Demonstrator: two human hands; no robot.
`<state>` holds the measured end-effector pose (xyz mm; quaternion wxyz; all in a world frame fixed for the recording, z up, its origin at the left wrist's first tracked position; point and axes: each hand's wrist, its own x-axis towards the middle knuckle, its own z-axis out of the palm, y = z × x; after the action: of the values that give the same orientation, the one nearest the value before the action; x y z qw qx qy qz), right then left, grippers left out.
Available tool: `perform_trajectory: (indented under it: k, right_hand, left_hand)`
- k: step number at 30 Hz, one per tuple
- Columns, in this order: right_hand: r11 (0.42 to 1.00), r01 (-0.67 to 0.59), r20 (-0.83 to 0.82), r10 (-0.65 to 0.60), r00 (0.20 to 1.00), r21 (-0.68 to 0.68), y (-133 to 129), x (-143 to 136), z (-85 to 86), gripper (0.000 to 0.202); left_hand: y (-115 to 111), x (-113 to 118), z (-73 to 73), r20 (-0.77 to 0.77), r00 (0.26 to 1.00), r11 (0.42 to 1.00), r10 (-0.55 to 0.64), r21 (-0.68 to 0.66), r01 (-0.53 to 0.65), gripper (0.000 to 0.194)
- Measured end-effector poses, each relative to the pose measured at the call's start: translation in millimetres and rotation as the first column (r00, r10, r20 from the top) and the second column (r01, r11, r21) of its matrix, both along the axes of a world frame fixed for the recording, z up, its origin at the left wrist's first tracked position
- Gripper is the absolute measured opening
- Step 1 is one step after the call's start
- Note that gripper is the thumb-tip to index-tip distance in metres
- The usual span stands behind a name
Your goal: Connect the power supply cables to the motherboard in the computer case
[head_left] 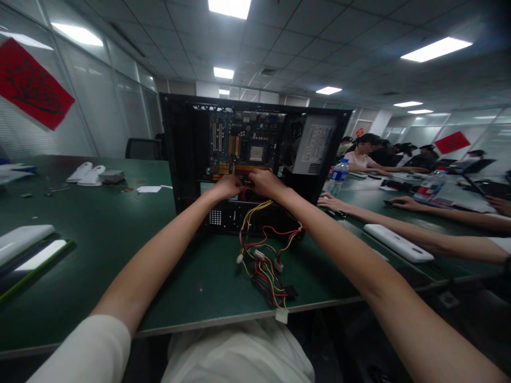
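Note:
A black computer case stands open in front of me on the green table. Inside it are a motherboard and a power supply. My left hand is at the motherboard's lower edge, fingers pinched where thin red wires show. Close beside it, my right hand is closed with curled fingers; what it holds, if anything, is hidden. Yellow, red and black power cables hang out of the case below my hands, and their white connectors lie on the table.
A white connector hangs over the table's front edge. White cases lie right and left, and a bottle stands behind the case's right side. Another person's hand rests near that side. A green-edged tablet-like object lies left.

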<state>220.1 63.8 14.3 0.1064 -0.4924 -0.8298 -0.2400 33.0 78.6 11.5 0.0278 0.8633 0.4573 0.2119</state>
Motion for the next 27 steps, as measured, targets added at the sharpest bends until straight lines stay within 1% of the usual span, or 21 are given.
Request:
perform_trajectory:
  k: [5, 9, 16, 19, 22, 27]
  right_hand:
    - [1.0, 0.026, -0.009, -0.026, 1.0, -0.014, 0.4, 0.2, -0.5, 0.031]
    - [1.0, 0.019, -0.015, -0.019, 1.0, -0.013, -1.2, -0.2, 0.1, 0.031]
    - [0.999, 0.047, -0.014, -0.047, 0.999, -0.022, 1.9, -2.1, -0.1, 0.037]
    - [0.999, 0.046, -0.001, -0.046, 0.999, 0.003, 4.2, -2.5, -0.6, 0.041]
    - [0.999, 0.031, 0.015, -0.031, 0.999, 0.033, 4.2, -2.8, -0.3, 0.038]
    - [0.997, 0.057, 0.04, -0.059, 0.997, 0.05, -2.9, -6.2, 2.6, 0.037]
  left_hand:
    - [-0.4, -0.2, -0.5, 0.006, 1.0, 1.0, -0.002, -0.008, 0.002, 0.025]
    - [-2.2, -1.4, -1.2, 0.018, 1.0, 1.0, -0.015, -0.01, 0.015, 0.025]
    - [-3.7, -0.4, 0.2, -0.008, 1.0, 1.0, -0.002, -0.008, 0.002, 0.028]
    - [-3.1, 0.0, 0.3, -0.021, 1.0, 1.0, -0.003, -0.012, 0.003, 0.028]
    - [-3.0, -0.4, 0.0, -0.028, 1.0, 1.0, -0.003, -0.008, 0.003, 0.027]
    - [-4.0, -1.3, 0.2, -0.035, 0.999, 1.0, 0.003, 0.003, -0.002, 0.028]
